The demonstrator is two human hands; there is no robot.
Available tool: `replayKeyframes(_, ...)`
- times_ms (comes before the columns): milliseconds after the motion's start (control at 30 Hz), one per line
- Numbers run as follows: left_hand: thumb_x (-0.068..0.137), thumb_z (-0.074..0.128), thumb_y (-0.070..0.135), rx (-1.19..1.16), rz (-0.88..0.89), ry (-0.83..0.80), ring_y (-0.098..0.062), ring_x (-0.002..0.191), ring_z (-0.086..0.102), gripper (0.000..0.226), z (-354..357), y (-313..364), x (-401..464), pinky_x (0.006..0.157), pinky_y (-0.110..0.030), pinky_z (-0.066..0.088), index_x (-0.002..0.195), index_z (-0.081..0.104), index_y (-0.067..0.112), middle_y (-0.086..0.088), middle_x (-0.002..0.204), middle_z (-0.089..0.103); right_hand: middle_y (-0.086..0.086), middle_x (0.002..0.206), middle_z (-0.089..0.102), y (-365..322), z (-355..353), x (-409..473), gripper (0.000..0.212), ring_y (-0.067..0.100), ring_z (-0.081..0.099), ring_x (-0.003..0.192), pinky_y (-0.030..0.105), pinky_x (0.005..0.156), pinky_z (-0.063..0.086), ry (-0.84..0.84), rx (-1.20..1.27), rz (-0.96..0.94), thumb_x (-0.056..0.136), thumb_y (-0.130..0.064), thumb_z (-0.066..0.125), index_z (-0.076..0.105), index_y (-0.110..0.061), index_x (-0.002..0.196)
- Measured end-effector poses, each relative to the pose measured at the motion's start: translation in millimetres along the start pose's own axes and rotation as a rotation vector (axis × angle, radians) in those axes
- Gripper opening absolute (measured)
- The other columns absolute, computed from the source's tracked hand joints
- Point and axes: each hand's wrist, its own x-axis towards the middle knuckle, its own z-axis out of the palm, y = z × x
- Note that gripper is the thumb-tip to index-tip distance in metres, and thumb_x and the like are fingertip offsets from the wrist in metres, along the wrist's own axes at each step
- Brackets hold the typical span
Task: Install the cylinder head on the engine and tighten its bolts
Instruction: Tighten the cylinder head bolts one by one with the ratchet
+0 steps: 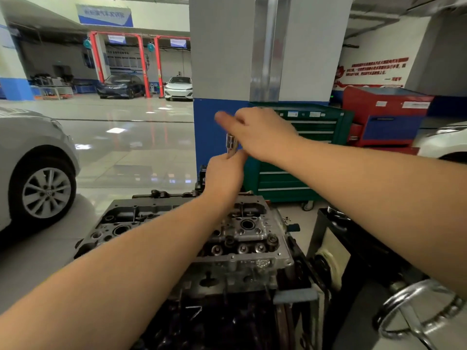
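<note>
The grey cylinder head (242, 231) sits on the dark engine block (222, 322) low in the middle of the view, its valve ports and bolt holes showing. Both arms are raised above its far end. My left hand (223, 174) grips the lower end of a short chrome socket tool (231, 144) that stands upright. My right hand (257, 132) lies over the tool's top, fingers curled round it, with one finger blurred and sticking out to the left. How the tool joins the head is hidden behind my left hand.
A silver car (35, 168) stands at the left. A green tool cabinet (298, 152) and a red one (384, 114) stand behind the engine by a grey and blue pillar (217, 72). The engine stand's chrome handwheel (417, 311) is at the lower right.
</note>
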Motion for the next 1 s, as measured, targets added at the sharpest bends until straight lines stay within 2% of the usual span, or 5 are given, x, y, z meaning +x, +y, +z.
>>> replayKeyframes(167,0.104,0.057,0.037,-0.204,-0.140,-0.661,-0.020,0.052,0.038,0.048,-44.8,-2.2,26.7,0.064,-0.036,0.045,0.060,0.045,0.022,-0.001,0.055,0.041,-0.001,0.091,0.071,119.5,6.6,-44.1,0.042,0.024,0.067,0.085,0.039,0.072,0.051,0.102,-0.052,0.375,0.101,-0.065,0.041,0.061,-0.028,0.099)
replayKeyframes(367,0.090,0.075,0.049,0.028,0.101,0.166,-0.014,0.067,0.069,0.032,-14.0,-15.3,3.9,0.070,-0.041,0.059,0.094,0.068,0.018,-0.005,0.079,0.075,0.010,0.148,0.047,228.4,49.7,-118.8,0.064,0.037,0.046,0.135,0.050,0.106,0.045,-0.221,-0.317,0.803,0.095,-0.063,0.057,0.045,-0.023,0.144)
replayKeyframes(567,0.097,0.057,0.045,0.087,0.156,0.195,-0.021,0.066,0.047,0.038,12.2,-10.4,-3.8,0.065,-0.039,0.040,0.081,0.054,0.010,-0.004,0.072,0.052,0.009,0.142,0.052,243.9,81.9,-145.9,0.053,0.035,0.047,0.132,0.052,0.102,0.041,-0.232,-0.377,0.780,0.099,-0.057,0.047,0.045,-0.022,0.139)
replayKeyframes(767,0.101,0.057,0.032,-0.227,-0.136,-0.618,-0.016,0.043,0.028,0.046,-36.2,3.5,36.8,0.052,-0.030,0.035,0.058,0.043,0.024,0.004,0.049,0.032,0.008,0.142,0.052,242.2,87.8,-149.0,0.054,0.033,0.046,0.132,0.050,0.103,0.039,-0.186,-0.411,0.752,0.101,-0.055,0.044,0.045,-0.022,0.143)
replayKeyframes(1000,0.092,0.069,0.042,0.038,0.154,0.234,-0.015,0.062,0.064,0.030,-1.1,-20.6,-3.2,0.065,-0.037,0.052,0.081,0.061,0.015,-0.005,0.071,0.069,0.005,0.133,0.059,246.6,87.8,-152.6,0.048,0.030,0.050,0.127,0.046,0.100,0.043,-0.088,-0.386,0.687,0.099,-0.054,0.053,0.053,-0.023,0.136)
